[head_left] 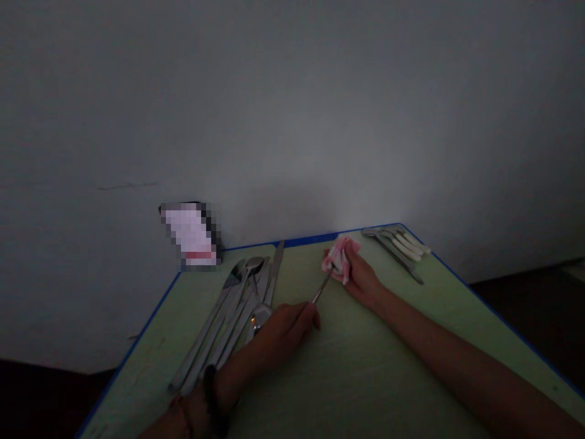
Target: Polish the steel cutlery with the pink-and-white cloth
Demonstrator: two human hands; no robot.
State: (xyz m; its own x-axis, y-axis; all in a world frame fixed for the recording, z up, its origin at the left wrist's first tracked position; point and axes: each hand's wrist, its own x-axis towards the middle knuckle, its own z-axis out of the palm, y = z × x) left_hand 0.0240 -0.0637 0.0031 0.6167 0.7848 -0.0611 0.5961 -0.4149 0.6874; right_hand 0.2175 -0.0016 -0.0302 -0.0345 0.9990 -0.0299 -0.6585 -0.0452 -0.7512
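My left hand is closed around the thin handle of a metal piece of cutlery. Its far end disappears into a crumpled pink-and-white cloth, so I cannot tell its kind. My right hand grips that cloth around the end, above the table. Left of my left hand lies a group of metal cutlery, with long handles, some reaching toward me. Among it are a spoon and a table knife. Another shiny spoon bowl shows beside my left wrist, partly covered.
A pale green table with blue edging stands against a grey wall. At its far right corner lie several utensils with white handles beside a metal spoon. A blurred-out phone-like device leans on the wall at the far left corner.
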